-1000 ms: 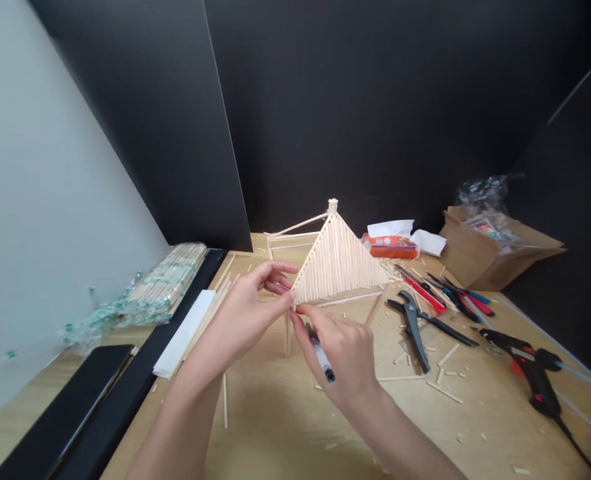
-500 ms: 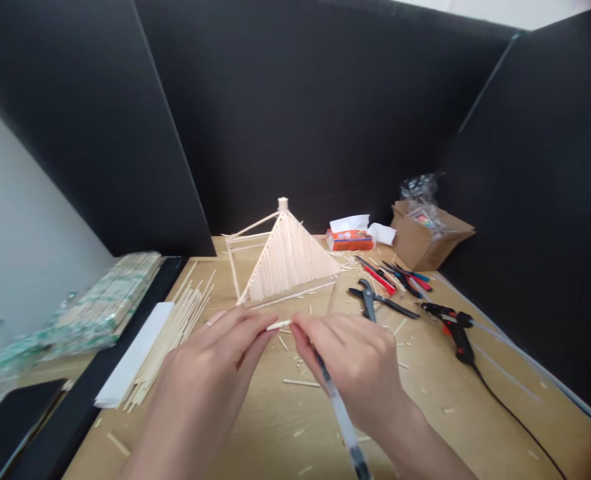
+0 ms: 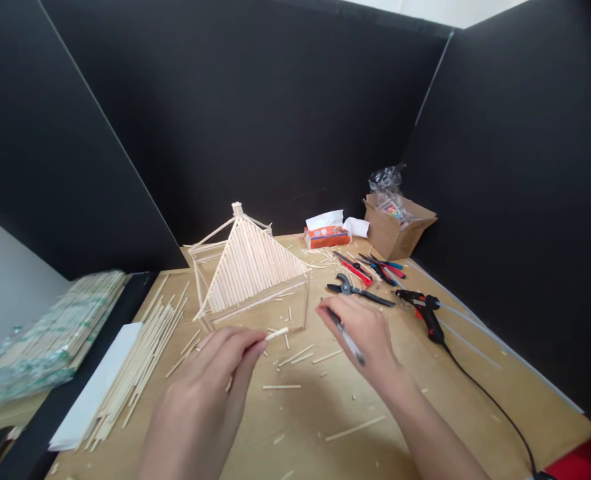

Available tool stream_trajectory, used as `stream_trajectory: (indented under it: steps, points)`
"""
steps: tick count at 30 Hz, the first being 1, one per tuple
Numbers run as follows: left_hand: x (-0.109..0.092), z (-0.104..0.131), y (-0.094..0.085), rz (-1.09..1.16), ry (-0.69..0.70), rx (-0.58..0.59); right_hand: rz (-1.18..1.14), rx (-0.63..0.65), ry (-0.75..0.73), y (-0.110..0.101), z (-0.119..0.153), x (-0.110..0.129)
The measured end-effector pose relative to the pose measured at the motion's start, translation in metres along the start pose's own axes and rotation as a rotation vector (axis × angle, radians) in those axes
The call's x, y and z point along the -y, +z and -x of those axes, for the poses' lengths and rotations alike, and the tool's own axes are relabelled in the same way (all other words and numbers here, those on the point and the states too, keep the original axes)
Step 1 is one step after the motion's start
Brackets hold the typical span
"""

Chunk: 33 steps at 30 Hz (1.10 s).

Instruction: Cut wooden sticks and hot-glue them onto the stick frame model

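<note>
My left hand [image 3: 210, 380] pinches a short pale wooden stick [image 3: 276, 334] between thumb and fingertips, above the table. A little to its right, my right hand [image 3: 362, 333] is closed around a pen [image 3: 348, 338] with a clear barrel and dark grip. The two hands are apart. Just beyond them stands a wooden stick frame [image 3: 260, 260], one sloping side covered with sticks laid side by side and a small bundle at its peak. Short cut sticks [image 3: 282, 387] lie scattered below and around my hands.
Long sticks [image 3: 140, 373] lie on white paper [image 3: 95, 393] at left, beside wrapped stick bundles [image 3: 60, 333]. Right are cutters [image 3: 360, 290], a red utility knife [image 3: 354, 269], pliers [image 3: 388, 267] and a corded glue gun [image 3: 425, 313]. Behind sit tissues [image 3: 326, 235] and a cardboard box [image 3: 395, 227].
My right hand has let go of the short stick's end and drawn away to the right, keeping the pen. My left hand still holds the stick. The view has turned right.
</note>
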<state>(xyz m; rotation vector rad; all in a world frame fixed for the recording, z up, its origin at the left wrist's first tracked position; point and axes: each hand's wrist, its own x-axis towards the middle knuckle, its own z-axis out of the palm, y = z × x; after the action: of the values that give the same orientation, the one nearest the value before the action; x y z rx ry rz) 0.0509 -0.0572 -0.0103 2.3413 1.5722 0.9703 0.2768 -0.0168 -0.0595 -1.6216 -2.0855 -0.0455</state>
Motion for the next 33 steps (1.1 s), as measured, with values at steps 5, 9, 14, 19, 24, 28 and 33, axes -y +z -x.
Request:
stream_trajectory:
  steps: [5, 9, 14, 19, 24, 28, 33]
  points:
    - [-0.005, -0.004, 0.0, 0.032, -0.045, -0.003, 0.051, 0.247, 0.294, 0.036, -0.009, -0.063]
    - [-0.006, -0.008, 0.01, 0.092, -0.029, -0.075, 0.108, 0.281, 0.577, 0.055, -0.003, -0.102]
    - [-0.005, -0.009, 0.019, 0.124, 0.042, -0.169, 0.08, 0.325, 0.64, 0.062, -0.001, -0.114]
    - [-0.005, -0.01, 0.018, 0.085, 0.059, -0.217, -0.027, 0.303, 0.672, 0.056, -0.005, -0.108]
    - [-0.005, -0.011, 0.016, 0.138, 0.054, -0.23, -0.271, 0.243, 0.651, 0.036, -0.006, -0.107]
    - [-0.003, -0.01, 0.011, 0.187, 0.057, -0.277, -0.447, 0.128, 0.64, 0.017, 0.005, -0.101]
    - [0.0, -0.012, 0.011, 0.234, 0.068, -0.302, -0.927, -0.143, 0.304, 0.003, 0.034, -0.051]
